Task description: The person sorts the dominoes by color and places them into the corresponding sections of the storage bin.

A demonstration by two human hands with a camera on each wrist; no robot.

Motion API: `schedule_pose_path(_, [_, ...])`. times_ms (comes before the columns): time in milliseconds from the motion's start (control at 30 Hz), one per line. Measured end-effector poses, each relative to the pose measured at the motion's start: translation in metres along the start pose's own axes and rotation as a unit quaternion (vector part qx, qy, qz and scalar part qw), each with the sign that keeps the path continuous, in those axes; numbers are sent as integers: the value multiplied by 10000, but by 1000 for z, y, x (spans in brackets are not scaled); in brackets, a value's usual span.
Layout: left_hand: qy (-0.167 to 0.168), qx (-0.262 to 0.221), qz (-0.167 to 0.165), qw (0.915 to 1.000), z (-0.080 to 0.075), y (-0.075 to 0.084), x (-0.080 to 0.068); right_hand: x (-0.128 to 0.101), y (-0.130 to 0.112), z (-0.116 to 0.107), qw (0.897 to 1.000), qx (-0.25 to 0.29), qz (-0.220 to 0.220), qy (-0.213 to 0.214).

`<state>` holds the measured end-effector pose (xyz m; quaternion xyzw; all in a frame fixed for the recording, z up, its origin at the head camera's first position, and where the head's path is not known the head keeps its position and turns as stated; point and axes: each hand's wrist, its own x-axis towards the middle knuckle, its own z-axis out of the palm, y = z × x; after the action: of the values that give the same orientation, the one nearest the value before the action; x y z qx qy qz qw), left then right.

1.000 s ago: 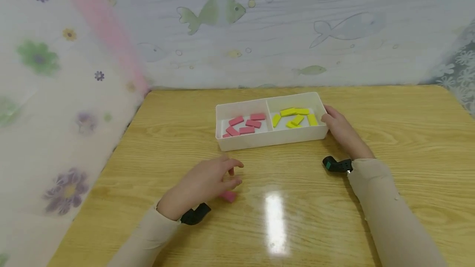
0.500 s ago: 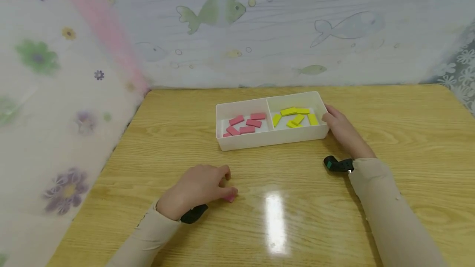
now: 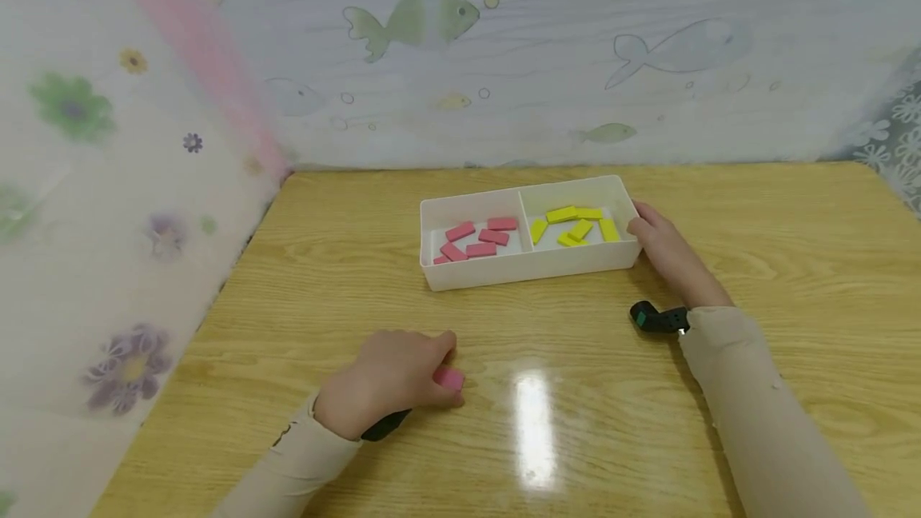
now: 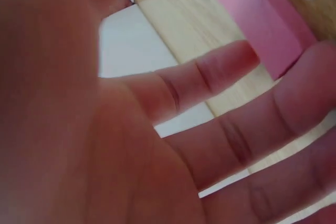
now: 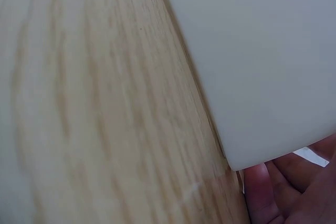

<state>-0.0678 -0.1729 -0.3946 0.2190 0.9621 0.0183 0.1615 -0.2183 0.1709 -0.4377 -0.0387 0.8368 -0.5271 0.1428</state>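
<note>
Step in hand, as we judge it: picking up a loose pink block from the table. The block lies near the front edge, left of the glare patch, well apart from the tray.

Our left hand sits over the block, fingers curled down round it, thumb side toward the tray. In the head view the block's right end pokes out past the fingertips. The left wrist view shows the block close beyond the fingers, but it is blurred; we cannot tell whether the block is off the wood yet or only pinched against it.

Our right hand rests on the tray's right end wall, fingers loosely bent against it, thumb at the rim. The right wrist view shows the white wall and fingertips at its lower corner, touching. It reads as steadying, not a full grasp.

The tray stands toward the table's far edge, middle. Its left compartment holds pink blocks, its right compartment yellow blocks.

The next move, we judge, calls for a firm pinch on the block's sides, a clean lift, then a carry forward and right to the tray's left compartment, clearing the near wall, with the right hand keeping the tray from sliding.
</note>
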Motion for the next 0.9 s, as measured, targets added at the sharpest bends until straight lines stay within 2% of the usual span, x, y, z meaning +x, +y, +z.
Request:
schedule_pose_path(233, [315,243,-26,9992,8,6,3,2,1,0,9999,-40,-99,19])
schedule_pose_path(433, [108,56,-143,9998,8,6,4,1,2,1,10000,-43,-17,-41])
schedule_pose_path(600, [115,-17,-73,9999,5,3,5,1,-1,1,9999,-77,-116,22])
schedule_pose_path(900, [644,124,-24,9978,5,1,8,0,-1,0,10000,-71,13,-22])
